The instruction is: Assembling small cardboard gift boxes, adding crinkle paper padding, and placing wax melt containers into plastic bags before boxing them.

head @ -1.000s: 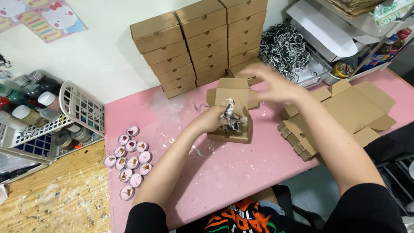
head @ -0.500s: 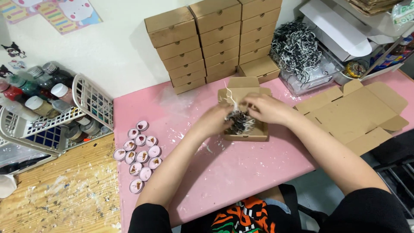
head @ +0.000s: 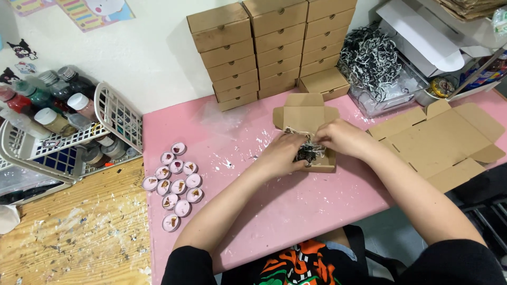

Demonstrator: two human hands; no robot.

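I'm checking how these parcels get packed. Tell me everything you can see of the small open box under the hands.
The small open box is plain brown cardboard, lying flat on the pink table in front of stacks of closed boxes. Its lid is folded back toward the wall, side flaps spread. Black and white shredded paper fills the tray. The left hand and right hand both press into that filling from either side.

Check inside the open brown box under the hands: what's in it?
The open brown box holds black-and-white shredded paper filler. The left hand and right hand press into it, covering most of the inside; anything beneath the filler cannot be seen.
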